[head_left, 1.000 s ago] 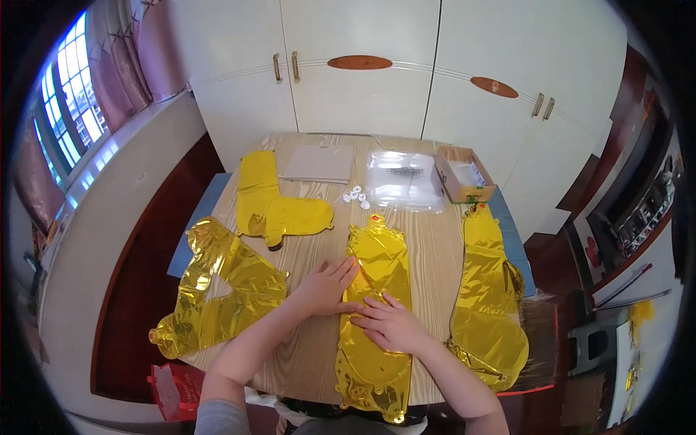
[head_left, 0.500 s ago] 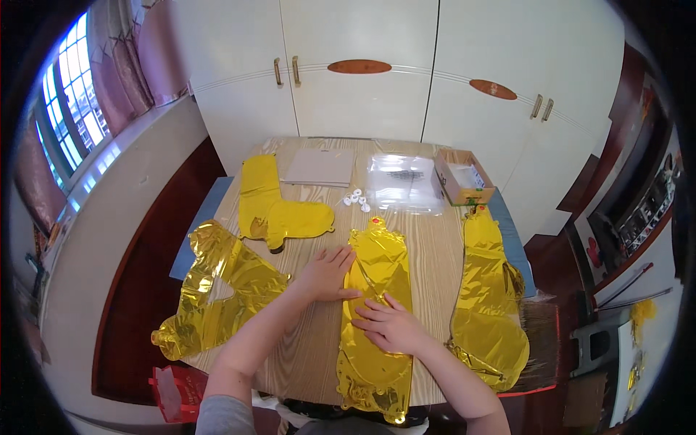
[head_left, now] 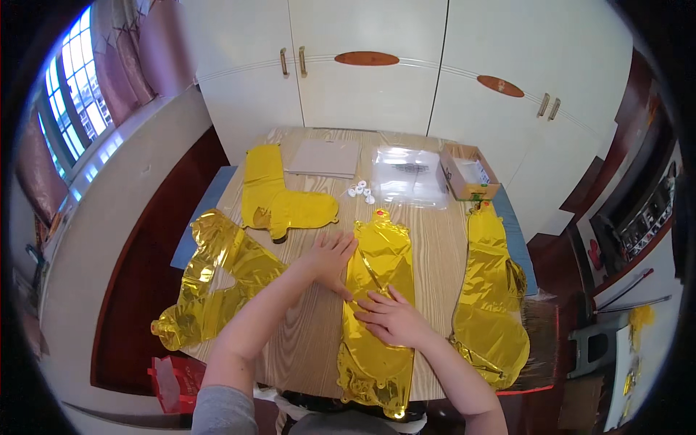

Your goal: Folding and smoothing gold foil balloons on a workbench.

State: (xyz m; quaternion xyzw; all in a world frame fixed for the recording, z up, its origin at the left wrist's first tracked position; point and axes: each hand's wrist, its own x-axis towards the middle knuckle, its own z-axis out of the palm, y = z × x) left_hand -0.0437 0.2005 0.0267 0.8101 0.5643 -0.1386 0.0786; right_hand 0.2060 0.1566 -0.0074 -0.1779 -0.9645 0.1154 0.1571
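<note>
At lower centre of the frame, a flat gold foil balloon [head_left: 377, 304], long axis running from the near table edge up toward the middle of the wooden table [head_left: 312, 341]. Right hand [head_left: 388, 319] spread flat, palm down, directly on its middle, gripping nothing. Left hand [head_left: 330, 257] just up and to the left, fingers splayed wide, resting at the foil's left edge, partly on bare wood, also holding nothing. Both touching the balloon, the right more fully upon it.

To the left, a crumpled gold balloon [head_left: 217, 279] hanging past the table edge; above it a yellow balloon [head_left: 279, 203] lying flat. To the right, another gold balloon [head_left: 493, 290], apart from the hands. Further up: small white caps [head_left: 360, 191], a clear plastic bag [head_left: 409, 174], a grey folder [head_left: 325, 157], an open cardboard box [head_left: 470, 172]. Nothing between hands and foil.
</note>
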